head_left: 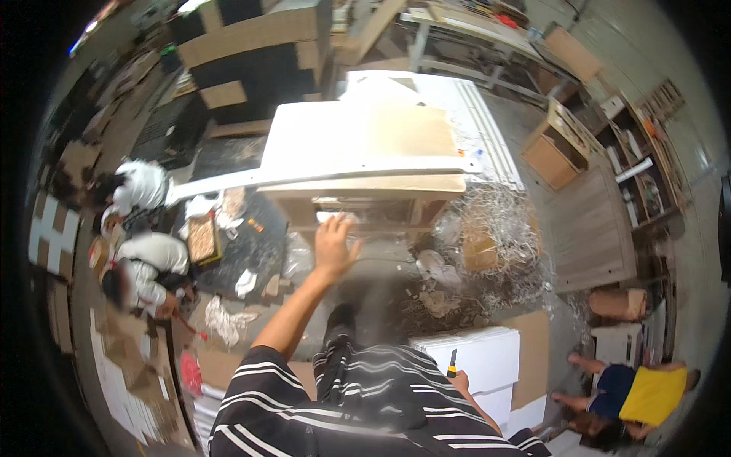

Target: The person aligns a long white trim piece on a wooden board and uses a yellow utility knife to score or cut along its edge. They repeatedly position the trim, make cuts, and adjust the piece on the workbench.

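Observation:
My left hand [335, 247] reaches forward with its fingers spread, holding nothing I can see. It is nearest to the open front of a wooden box-like unit [426, 185]; whether it touches the unit I cannot tell. A long white strip [327, 174] lies across the unit's top edge, in front of a white panel [316, 137] and a brown cardboard sheet [407, 133]. Low on the right, my right hand [461, 379] grips a utility knife [453, 363] with a yellow-and-black handle, its blade pointing up. Beneath that hand lies a stack of white boards [476, 350].
Shredded packing strips [499, 228] heap up right of the unit. Two people [152, 255] crouch at the left, and a person in a yellow top [651, 396] is at the lower right. Plastic scraps [225, 320] litter the floor; a workbench [487, 34] stands at the back.

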`<state>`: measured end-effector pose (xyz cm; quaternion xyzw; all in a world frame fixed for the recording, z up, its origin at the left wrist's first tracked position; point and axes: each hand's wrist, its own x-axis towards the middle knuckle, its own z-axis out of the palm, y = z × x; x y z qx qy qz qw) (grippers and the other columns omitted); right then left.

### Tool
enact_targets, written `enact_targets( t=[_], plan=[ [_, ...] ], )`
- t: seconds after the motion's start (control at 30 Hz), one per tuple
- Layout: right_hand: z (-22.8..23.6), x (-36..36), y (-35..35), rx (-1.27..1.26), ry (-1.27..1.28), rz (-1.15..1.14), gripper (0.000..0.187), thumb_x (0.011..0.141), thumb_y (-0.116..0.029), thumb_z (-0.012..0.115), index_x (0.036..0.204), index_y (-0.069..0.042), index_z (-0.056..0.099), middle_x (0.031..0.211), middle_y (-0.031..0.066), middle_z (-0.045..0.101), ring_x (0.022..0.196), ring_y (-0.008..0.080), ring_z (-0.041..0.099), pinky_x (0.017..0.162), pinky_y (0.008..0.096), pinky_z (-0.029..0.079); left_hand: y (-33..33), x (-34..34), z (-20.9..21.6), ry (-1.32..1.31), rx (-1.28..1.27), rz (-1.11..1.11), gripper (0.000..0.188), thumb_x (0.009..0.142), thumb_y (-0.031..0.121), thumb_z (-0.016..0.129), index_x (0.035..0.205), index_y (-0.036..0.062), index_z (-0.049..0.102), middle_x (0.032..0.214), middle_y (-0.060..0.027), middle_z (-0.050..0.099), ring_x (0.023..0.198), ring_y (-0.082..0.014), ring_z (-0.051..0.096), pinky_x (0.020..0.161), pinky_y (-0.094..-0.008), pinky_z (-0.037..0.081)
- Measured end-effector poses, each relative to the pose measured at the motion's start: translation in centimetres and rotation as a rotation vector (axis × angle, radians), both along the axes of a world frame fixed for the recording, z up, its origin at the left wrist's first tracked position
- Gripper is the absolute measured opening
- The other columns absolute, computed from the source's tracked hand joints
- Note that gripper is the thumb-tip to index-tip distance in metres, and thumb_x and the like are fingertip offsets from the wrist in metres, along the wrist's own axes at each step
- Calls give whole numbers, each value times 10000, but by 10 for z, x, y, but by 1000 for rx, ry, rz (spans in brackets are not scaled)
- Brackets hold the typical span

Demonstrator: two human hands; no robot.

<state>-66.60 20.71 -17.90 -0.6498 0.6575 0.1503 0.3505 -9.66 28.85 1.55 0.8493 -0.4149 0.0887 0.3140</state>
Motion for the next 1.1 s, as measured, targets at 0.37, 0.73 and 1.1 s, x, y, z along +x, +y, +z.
enact_targets(
  t=[0.37, 0.73, 1.1],
  plan=[
    [45, 141, 8, -50, -148, -363, 444, 886, -440, 722, 1026, -18, 727, 953, 194, 743, 903, 364, 713, 799, 437, 530, -154, 178, -34, -153, 118, -322, 625, 755, 269, 816, 1293, 26, 611, 1128, -171, 597, 1033, -366, 561, 888, -472, 456],
    [75, 281, -183, -146, -881, -821, 283, 1087, -330, 498, 1040, -51, 501, 604, 75, 552, 444, 179, 559, 408, 349, 437, -208, 118, -22, -117, 235, -603, 545, 760, 276, 848, 1192, 50, 604, 1054, -160, 585, 961, -353, 549, 816, -481, 454],
    [122, 341, -318, -522, -843, -689, 498, 1094, -225, 462, 1544, -62, 323, 940, 100, 706, 636, 192, 665, 573, 344, 529, -224, 116, -9, -29, 466, -681, 758, 764, 325, 853, 1421, 140, 522, 1543, -219, 409, 1462, -433, 329, 1199, -587, 229]
  ],
)
